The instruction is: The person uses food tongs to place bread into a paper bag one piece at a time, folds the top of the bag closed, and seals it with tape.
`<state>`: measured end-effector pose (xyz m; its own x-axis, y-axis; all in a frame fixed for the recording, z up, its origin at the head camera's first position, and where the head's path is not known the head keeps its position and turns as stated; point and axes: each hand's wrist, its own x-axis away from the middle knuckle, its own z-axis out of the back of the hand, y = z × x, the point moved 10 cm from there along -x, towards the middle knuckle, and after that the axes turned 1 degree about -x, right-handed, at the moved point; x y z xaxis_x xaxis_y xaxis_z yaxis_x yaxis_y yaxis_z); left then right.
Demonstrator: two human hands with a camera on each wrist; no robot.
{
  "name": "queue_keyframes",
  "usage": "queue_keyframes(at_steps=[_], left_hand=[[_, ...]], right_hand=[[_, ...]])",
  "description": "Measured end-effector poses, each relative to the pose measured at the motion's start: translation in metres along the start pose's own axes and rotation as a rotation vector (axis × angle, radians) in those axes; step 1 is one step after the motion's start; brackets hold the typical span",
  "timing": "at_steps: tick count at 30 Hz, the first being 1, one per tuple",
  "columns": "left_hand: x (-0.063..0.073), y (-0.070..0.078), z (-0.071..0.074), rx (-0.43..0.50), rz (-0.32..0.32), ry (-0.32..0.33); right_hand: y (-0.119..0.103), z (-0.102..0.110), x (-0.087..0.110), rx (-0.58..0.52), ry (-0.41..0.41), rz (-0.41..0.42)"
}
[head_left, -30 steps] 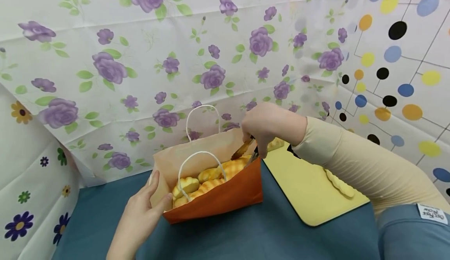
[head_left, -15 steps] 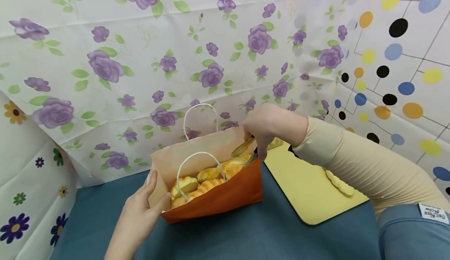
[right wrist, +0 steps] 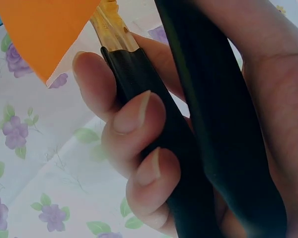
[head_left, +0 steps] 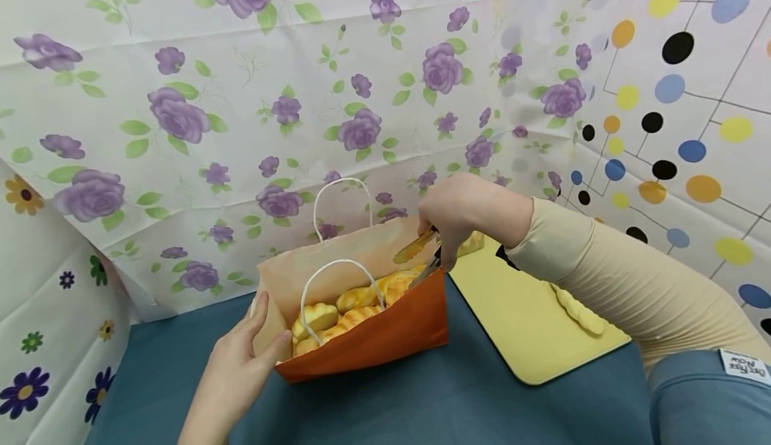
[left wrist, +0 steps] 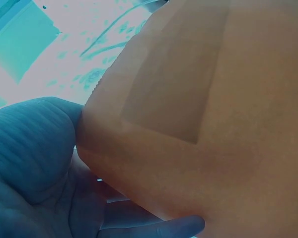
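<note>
An orange paper bag (head_left: 373,341) with white cord handles lies tipped toward the head camera, its mouth showing several yellow-brown bread pieces (head_left: 355,319) inside. My left hand (head_left: 237,365) holds the bag's left side between thumb and fingers; in the left wrist view the hand (left wrist: 44,163) lies along the brown paper side (left wrist: 248,148). At the bag's right end, my right hand (head_left: 460,217) grips a pair of tongs (head_left: 415,247) by the black handles. The two tong arms stand apart, above the bread at that end. Fingers curl round one handle (right wrist: 159,114) in the right wrist view.
A yellow cutting board (head_left: 530,331) lies right of the bag on the blue tabletop (head_left: 434,391). On it are a long pale bread piece (head_left: 578,310) and another piece (head_left: 471,244), partly hidden by the right hand. Flowered sheets (head_left: 241,97) rise behind.
The tong arms have spread slightly wider, and the upper arm has lifted off the bread. The left hand and the bag have stayed nearly in place.
</note>
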<state>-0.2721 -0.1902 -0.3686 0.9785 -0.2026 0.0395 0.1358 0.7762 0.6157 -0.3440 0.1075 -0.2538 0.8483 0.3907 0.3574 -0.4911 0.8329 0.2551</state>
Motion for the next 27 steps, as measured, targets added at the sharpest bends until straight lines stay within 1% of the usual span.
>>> queue_keyframes(at_steps=[5,11,18,24,27], left_hand=[[0.000,0.000,0.000,-0.010,0.003,0.000],[0.001,0.001,0.000,-0.007,0.011,-0.001],[0.002,0.001,0.000,-0.001,0.009,-0.002],[0.002,-0.001,0.000,0.002,0.018,-0.011],[0.002,-0.001,-0.001,0.004,0.017,-0.011]], right_hand=[[0.003,0.001,0.002,-0.026,0.027,0.022],[0.007,0.003,0.009,-0.065,0.085,0.058],[0.015,0.003,0.019,-0.114,0.153,0.132],[0.023,0.006,0.029,-0.143,0.203,0.143],[0.029,0.007,0.036,-0.153,0.248,0.146]])
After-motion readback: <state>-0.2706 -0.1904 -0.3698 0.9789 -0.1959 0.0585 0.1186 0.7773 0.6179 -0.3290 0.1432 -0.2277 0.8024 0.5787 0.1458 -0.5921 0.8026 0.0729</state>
